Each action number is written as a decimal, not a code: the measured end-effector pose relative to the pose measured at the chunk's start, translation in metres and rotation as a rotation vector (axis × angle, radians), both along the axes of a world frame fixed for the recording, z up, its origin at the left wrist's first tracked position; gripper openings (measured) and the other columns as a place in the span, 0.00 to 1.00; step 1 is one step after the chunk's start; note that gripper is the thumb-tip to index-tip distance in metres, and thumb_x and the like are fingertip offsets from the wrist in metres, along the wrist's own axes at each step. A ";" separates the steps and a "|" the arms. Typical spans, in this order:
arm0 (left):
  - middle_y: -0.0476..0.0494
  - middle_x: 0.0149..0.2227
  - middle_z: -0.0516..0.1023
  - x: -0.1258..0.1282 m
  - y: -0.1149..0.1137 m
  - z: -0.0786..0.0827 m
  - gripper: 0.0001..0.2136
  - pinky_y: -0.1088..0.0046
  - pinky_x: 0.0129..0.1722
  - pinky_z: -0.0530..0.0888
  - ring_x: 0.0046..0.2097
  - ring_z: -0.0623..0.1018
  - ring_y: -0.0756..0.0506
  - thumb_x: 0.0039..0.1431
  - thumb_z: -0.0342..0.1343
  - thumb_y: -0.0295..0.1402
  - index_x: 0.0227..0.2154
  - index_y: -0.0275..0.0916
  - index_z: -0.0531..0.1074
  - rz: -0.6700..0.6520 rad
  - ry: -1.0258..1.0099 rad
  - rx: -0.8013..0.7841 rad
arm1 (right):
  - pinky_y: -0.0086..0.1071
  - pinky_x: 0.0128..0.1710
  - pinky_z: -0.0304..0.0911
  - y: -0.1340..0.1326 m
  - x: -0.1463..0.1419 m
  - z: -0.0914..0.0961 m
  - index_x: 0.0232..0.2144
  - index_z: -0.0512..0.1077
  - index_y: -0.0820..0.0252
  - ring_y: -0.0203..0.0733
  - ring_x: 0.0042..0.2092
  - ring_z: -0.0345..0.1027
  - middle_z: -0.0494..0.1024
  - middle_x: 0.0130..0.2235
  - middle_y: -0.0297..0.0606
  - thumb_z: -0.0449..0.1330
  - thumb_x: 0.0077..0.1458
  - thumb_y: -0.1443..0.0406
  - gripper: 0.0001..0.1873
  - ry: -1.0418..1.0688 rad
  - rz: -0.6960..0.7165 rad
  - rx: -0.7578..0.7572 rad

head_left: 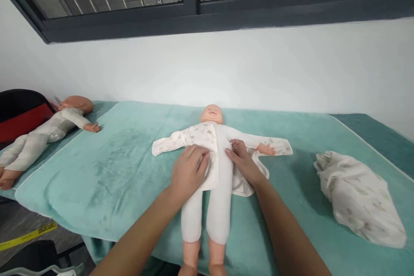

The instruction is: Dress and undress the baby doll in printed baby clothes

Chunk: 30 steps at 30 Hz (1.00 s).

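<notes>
A baby doll [212,114] lies on its back, its body and legs covered in white fabric. A printed white baby shirt [200,133] is on it, open at the front, with the sleeves spread out sideways. One doll hand [265,149] shows at the sleeve on the right. My left hand [190,168] lies over the shirt's left front panel, fingers curled and closed on the cloth. My right hand [242,159] touches the side of the doll's torso, thumb and forefinger apart. Beside it, the right panel [244,185] is folded out on the bed.
A second doll [48,133] wrapped in white lies at the far left, near a black and red chair [24,116]. To the right rests a bundled printed cloth [359,198]. The green cover [97,172] reaches the white wall [207,69] below a window.
</notes>
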State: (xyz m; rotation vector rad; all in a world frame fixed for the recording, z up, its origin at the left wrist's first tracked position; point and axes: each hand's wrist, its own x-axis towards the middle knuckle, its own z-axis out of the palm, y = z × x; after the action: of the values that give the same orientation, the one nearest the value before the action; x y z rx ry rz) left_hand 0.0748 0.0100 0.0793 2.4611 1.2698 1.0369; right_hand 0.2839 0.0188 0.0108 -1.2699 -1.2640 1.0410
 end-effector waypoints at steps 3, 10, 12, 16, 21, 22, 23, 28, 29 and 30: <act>0.41 0.47 0.76 0.027 0.037 0.008 0.10 0.60 0.52 0.69 0.52 0.72 0.40 0.64 0.48 0.31 0.45 0.40 0.72 -0.005 0.097 0.074 | 0.39 0.50 0.63 -0.002 -0.001 0.005 0.49 0.61 0.50 0.43 0.47 0.64 0.69 0.45 0.35 0.60 0.54 0.50 0.24 0.015 0.027 0.019; 0.35 0.51 0.74 0.104 0.078 0.026 0.13 0.52 0.58 0.63 0.59 0.67 0.37 0.62 0.48 0.27 0.48 0.36 0.69 -0.140 0.495 0.000 | 0.43 0.61 0.54 -0.008 -0.002 0.020 0.55 0.65 0.51 0.46 0.60 0.59 0.69 0.57 0.39 0.60 0.56 0.53 0.26 0.169 0.164 0.097; 0.36 0.53 0.73 0.124 0.081 0.029 0.15 0.49 0.59 0.61 0.58 0.68 0.37 0.60 0.48 0.25 0.50 0.38 0.68 -0.210 0.595 -0.020 | 0.45 0.62 0.54 -0.009 0.000 0.020 0.55 0.67 0.52 0.49 0.61 0.59 0.71 0.58 0.39 0.61 0.55 0.54 0.26 0.215 0.179 0.069; 0.40 0.49 0.76 0.153 0.085 0.030 0.18 0.46 0.56 0.63 0.51 0.74 0.38 0.57 0.54 0.30 0.51 0.43 0.67 -0.351 0.752 -0.095 | 0.50 0.62 0.55 -0.012 0.003 0.023 0.48 0.75 0.55 0.54 0.58 0.65 0.77 0.52 0.40 0.63 0.54 0.54 0.21 0.261 0.268 0.005; 0.40 0.42 0.78 0.153 0.096 0.037 0.13 0.57 0.46 0.70 0.44 0.77 0.39 0.55 0.54 0.28 0.44 0.41 0.70 -0.332 0.805 -0.100 | 0.48 0.60 0.57 -0.015 0.014 0.032 0.50 0.75 0.49 0.53 0.59 0.64 0.76 0.54 0.35 0.64 0.52 0.55 0.22 0.218 0.364 0.018; 0.39 0.44 0.77 0.148 0.099 0.039 0.13 0.58 0.45 0.70 0.45 0.77 0.39 0.56 0.54 0.29 0.45 0.40 0.69 -0.317 0.804 -0.086 | 0.47 0.59 0.58 -0.014 0.019 0.033 0.49 0.76 0.51 0.53 0.58 0.65 0.77 0.53 0.37 0.63 0.52 0.55 0.21 0.153 0.293 0.029; 0.38 0.45 0.76 0.143 0.101 0.041 0.14 0.58 0.45 0.70 0.46 0.76 0.38 0.56 0.54 0.30 0.46 0.40 0.68 -0.297 0.799 -0.065 | 0.46 0.58 0.59 -0.012 0.025 0.032 0.46 0.78 0.53 0.52 0.56 0.67 0.78 0.51 0.38 0.61 0.53 0.55 0.19 0.066 0.175 0.045; 0.37 0.46 0.75 0.116 0.108 0.051 0.13 0.59 0.45 0.69 0.48 0.74 0.38 0.58 0.51 0.26 0.47 0.39 0.66 -0.176 0.811 0.086 | 0.42 0.46 0.62 0.001 0.052 0.016 0.39 0.77 0.59 0.49 0.43 0.70 0.79 0.43 0.43 0.54 0.55 0.54 0.19 -0.550 -0.499 -0.010; 0.38 0.46 0.75 0.112 0.108 0.053 0.14 0.60 0.45 0.68 0.48 0.74 0.39 0.58 0.51 0.25 0.47 0.39 0.66 -0.163 0.835 0.109 | 0.41 0.43 0.61 0.002 0.055 0.014 0.39 0.76 0.59 0.48 0.42 0.70 0.78 0.43 0.44 0.55 0.54 0.53 0.19 -0.659 -0.532 -0.077; 0.38 0.45 0.75 0.108 0.107 0.054 0.14 0.60 0.44 0.68 0.47 0.74 0.39 0.58 0.51 0.24 0.47 0.39 0.66 -0.161 0.866 0.125 | 0.39 0.40 0.60 0.003 0.056 0.012 0.38 0.76 0.59 0.48 0.42 0.70 0.78 0.42 0.44 0.55 0.54 0.52 0.19 -0.749 -0.529 -0.148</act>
State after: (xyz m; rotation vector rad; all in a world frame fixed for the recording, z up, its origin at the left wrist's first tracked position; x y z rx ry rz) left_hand 0.1826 0.1168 0.1336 3.1760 1.1536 -0.0449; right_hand 0.3402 0.0217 0.0227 -2.0783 -1.2704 0.2693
